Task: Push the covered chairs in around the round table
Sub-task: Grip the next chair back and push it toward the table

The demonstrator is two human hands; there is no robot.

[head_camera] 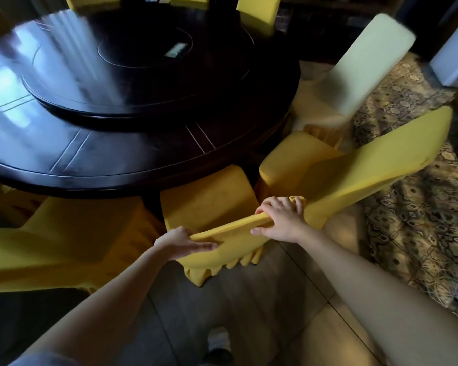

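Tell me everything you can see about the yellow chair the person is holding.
The held chair wears a stretchy-looking yellow fabric cover with a pleated skirt hanging at the back. It stands upright on the tiled floor, facing the dark round table, its seat front at the table's edge. The left hand and right hand grip the top of its backrest. Another yellow-covered chair stands close on each side.

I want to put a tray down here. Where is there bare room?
The round table is bare on its outer ring around the turntable, which carries one small object. The near rim is crowded with yellow-covered chairs; both hands grip one.
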